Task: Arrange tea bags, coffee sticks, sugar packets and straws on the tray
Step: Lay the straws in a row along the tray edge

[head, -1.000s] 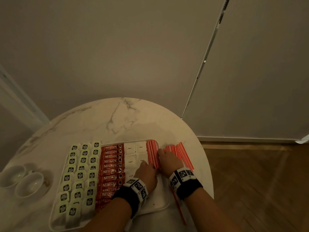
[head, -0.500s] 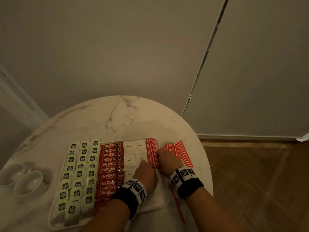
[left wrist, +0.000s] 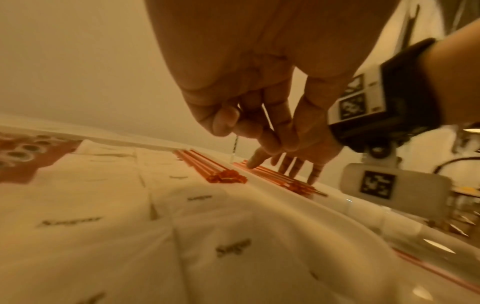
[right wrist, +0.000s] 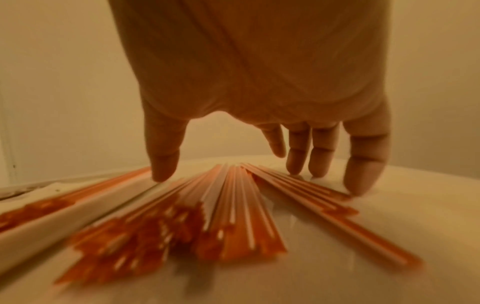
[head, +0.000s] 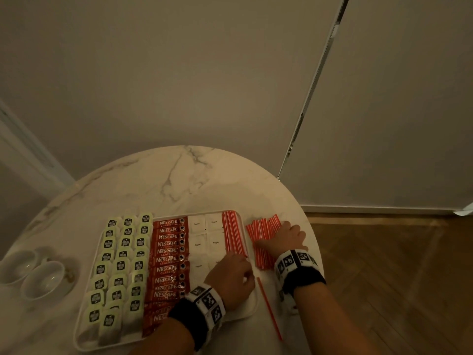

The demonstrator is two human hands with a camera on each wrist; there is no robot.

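Tray [head: 252, 307]: white, rounded corners, lying on the marble counter [head: 179, 180].
Tea bags [head: 120, 267]: pale green packets with dark labels, three columns at the tray's left end.
Coffee sticks [head: 167, 260]: red Nescafé sachets stacked in one column, right of the tea bags.
Sugar packets [head: 204, 234]: white squares, two columns right of the coffee.
Tray straws [head: 233, 234]: red-and-white striped bundle along the tray's right rim.
Loose straws [head: 263, 242]: fanned pile on the counter just right of the tray; one stray straw [head: 268, 308] lies nearer the person.
Left hand [head: 231, 275]: over the tray's right part, fingers curled; what it holds cannot be told.
Right hand [head: 288, 239]: fingers spread wide, tips pressing on the loose straws.
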